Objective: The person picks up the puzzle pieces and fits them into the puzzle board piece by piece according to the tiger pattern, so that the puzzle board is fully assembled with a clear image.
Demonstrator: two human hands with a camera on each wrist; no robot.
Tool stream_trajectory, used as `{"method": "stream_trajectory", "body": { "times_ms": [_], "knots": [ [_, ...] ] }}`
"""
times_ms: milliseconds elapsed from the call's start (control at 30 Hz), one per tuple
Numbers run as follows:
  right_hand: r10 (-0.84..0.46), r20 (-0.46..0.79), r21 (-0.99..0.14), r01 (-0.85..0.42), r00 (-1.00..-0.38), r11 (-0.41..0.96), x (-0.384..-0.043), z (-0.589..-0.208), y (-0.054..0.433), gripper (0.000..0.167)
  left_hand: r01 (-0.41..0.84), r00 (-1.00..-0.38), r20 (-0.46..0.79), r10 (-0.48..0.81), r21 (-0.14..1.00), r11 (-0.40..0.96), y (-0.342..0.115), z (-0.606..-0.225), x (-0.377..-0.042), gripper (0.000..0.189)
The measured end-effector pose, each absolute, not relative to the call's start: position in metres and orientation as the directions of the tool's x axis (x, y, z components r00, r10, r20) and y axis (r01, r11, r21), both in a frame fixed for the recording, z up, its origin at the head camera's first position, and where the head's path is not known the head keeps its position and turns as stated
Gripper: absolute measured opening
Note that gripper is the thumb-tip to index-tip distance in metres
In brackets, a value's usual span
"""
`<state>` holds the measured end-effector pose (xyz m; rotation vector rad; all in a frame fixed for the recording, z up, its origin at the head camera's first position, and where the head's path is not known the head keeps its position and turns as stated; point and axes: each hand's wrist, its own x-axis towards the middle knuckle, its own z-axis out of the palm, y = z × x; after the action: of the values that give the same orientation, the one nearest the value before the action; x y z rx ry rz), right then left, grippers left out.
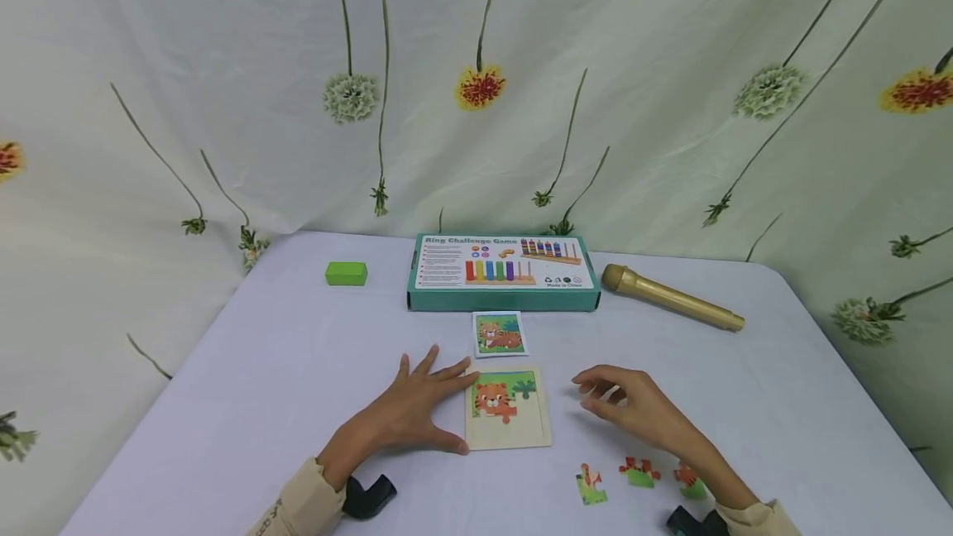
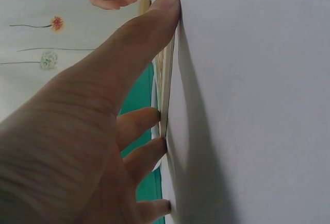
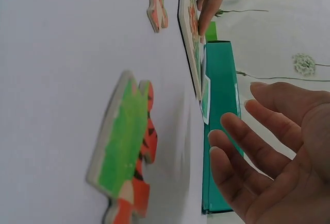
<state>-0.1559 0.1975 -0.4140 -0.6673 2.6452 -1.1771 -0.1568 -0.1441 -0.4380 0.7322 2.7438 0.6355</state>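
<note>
Unlike left-wrist, head view is showing puzzle pieces [image 1: 639,473]; left hand [image 1: 412,410] is splaying against the board [image 1: 514,432], right hand [image 1: 634,405] hovering right of it, empty, half-curled.

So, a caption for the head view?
Left hand touching the tiger puzzle, right hand empty, three loose pieces nearby.

A table draped in smooth, pale lavender-white cloth [image 1: 223,404] carries a small bright-green rectangular block [image 1: 346,274], a flat teal-sided cardboard box [image 1: 504,299] (its lid reads "Ring Challenge Game") and a gold microphone-shaped stick [image 1: 673,299]. Nearer the front edge lie a white-bordered square tiger card [image 1: 500,334], a square pale-wood puzzle board [image 1: 514,434] and three loose orange-and-green jigsaw pieces [image 1: 639,472].
</note>
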Motion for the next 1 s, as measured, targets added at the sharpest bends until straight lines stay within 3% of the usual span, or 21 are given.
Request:
{"method": "stream_trajectory", "body": {
  "times_ms": [700,1000],
  "knots": [
    [-0.329,0.11,-0.696,-0.309,-0.938,0.648,-0.137,-0.42,0.258,0.029,0.425,-0.843,-0.106,0.527,0.467,0.775,-0.145,-0.437,-0.156,0.096],
    [-0.3,0.0,-0.695,-0.216,-0.954,0.685,-0.133,-0.418,0.279,0.032,0.422,-0.844,-0.109,0.526,0.47,0.775,-0.145,-0.437,-0.157,0.096]
  ]
}}
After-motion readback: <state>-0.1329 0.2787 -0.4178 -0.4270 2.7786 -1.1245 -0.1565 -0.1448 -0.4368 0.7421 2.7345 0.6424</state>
